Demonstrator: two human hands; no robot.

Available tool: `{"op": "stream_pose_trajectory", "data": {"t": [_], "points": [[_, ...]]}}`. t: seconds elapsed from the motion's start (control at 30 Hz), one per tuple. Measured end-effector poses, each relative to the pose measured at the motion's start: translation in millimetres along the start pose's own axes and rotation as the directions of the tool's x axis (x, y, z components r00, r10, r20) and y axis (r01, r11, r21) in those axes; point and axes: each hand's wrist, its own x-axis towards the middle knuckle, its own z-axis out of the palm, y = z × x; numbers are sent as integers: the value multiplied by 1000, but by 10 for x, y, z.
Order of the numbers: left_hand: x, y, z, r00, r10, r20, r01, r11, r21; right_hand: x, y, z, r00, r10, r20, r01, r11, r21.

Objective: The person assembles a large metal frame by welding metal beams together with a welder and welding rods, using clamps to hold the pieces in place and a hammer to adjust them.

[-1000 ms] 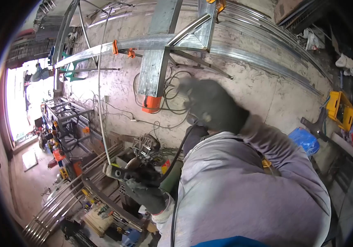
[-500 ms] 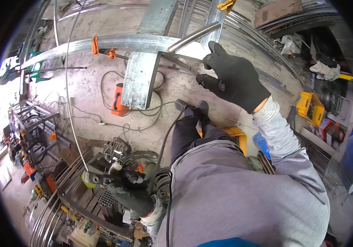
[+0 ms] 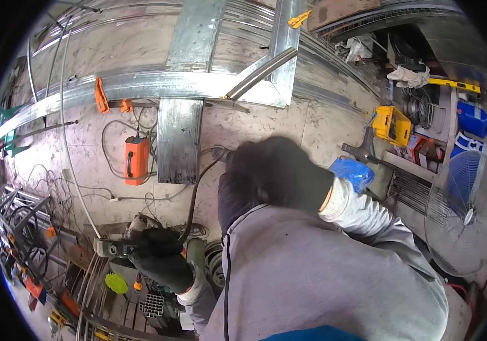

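Note:
My left hand [image 3: 162, 258], in a black glove, is closed around a welding electrode holder [image 3: 113, 248]. A long thin electrode [image 3: 63, 113] rises from its jaws. My right hand [image 3: 277, 170], also black-gloved, is in front of my body near my legs. Motion blurs it, and its fingers cannot be made out. Farther forward lies a galvanised steel frame [image 3: 152, 85] with a short diagonal bar [image 3: 263, 73] across its corner. Beneath it runs a wide steel beam [image 3: 180, 142]. Orange clamps [image 3: 101, 95] grip the frame's left part, and a yellow clamp [image 3: 299, 20] sits by the upright.
An orange-red machine box [image 3: 136, 161] stands on the floor among cables. To the right are a yellow crate [image 3: 393, 125], a blue bag [image 3: 352, 173] and a large fan [image 3: 468, 216]. Metal racks and tools crowd the lower left.
My right hand has moved from beside the frame's corner back toward my body. My left hand still grips the electrode holder. The whole view has shifted, showing more of the fan.

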Motion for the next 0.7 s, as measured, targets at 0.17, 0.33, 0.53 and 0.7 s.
{"op": "stream_pose_trajectory", "data": {"t": [0.17, 0.33, 0.53, 0.7], "points": [[142, 312, 199, 971, -161, 179, 148, 986, 81, -40, -294, 355, 935, -317, 158, 309, 948, 75], [-295, 590, 457, 970, -89, 225, 1, 932, 363, 225, -153, 921, 829, -555, -67, 537, 824, -183], [-1241, 776, 517, 936, -332, 115, 211, 795, 569, -63, -397, 951, 887, -388, 251, 411, 911, -43], [-2105, 505, 301, 943, 255, 215, -281, 264, 923, -505, -147, 1079, 627, -692, 356, 586, 721, 370]]}}
